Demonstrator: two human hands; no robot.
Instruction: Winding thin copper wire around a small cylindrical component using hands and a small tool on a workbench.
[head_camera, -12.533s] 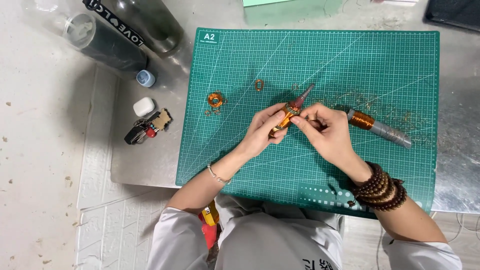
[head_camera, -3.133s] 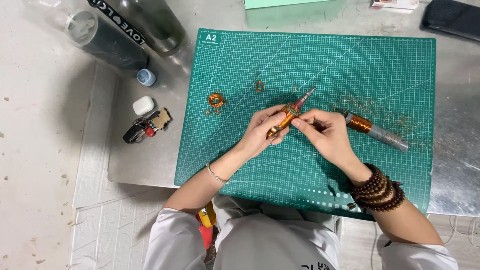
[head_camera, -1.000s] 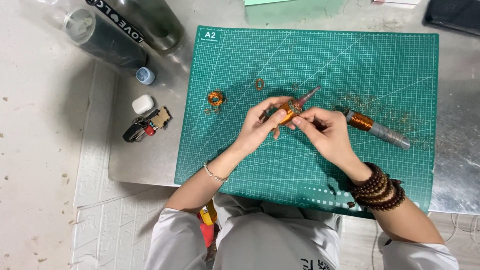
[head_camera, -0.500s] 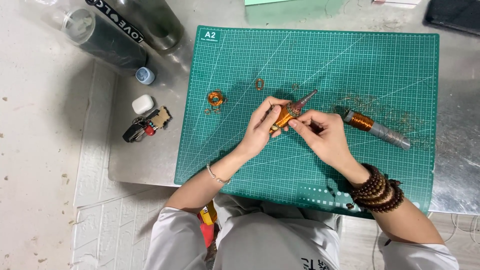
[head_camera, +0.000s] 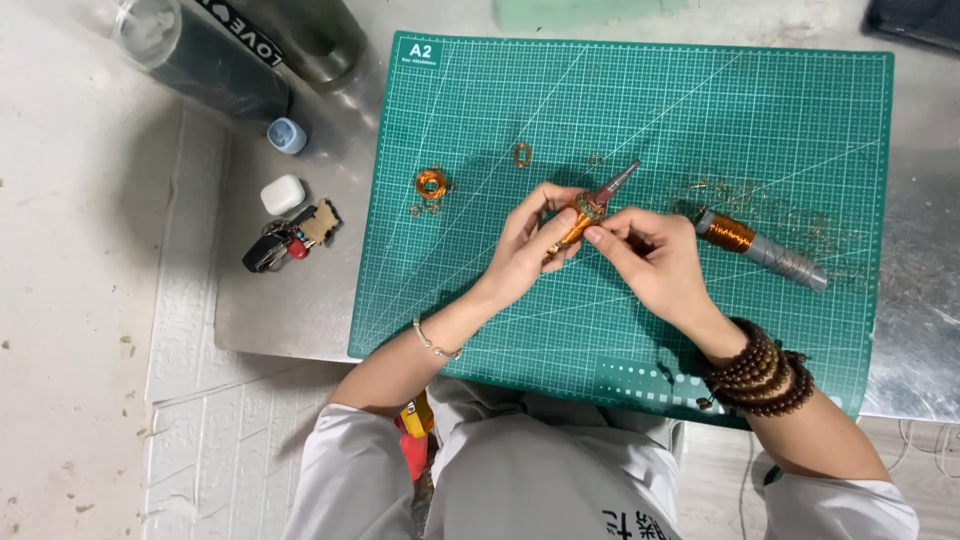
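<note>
Near edge of the cutting mat: both forearms come in over it, a thin bracelet on the left wrist, dark wooden beads stacked on the right.

Mid-mat, held a little above the surface: the left hand is closed around the lower end of a pointed tool, fingers wrapped under it, thumb on top. The tool is tilted, its grey tip aimed toward the far right corner, probably so the wound part faces the eyes. Orange-copper wire is coiled on its shaft. The right hand pinches at that coil with thumb and forefinger pressed together, the other fingers curled in; whether a loose wire end lies in the pinch is too small to tell. The hands are touching at the tool, which likely steadies the fine work.

Right of the hands, flat on the mat: a grey rod with a copper winding at its left end, wire scraps scattered around it.

Farther, toward the left edge of the mat: a small copper coil, then a copper ring.

Off the mat, on the metal tabletop, left side: keys, a small white case, a little blue cap, and two dark bottles lying at the far left corner.
</note>
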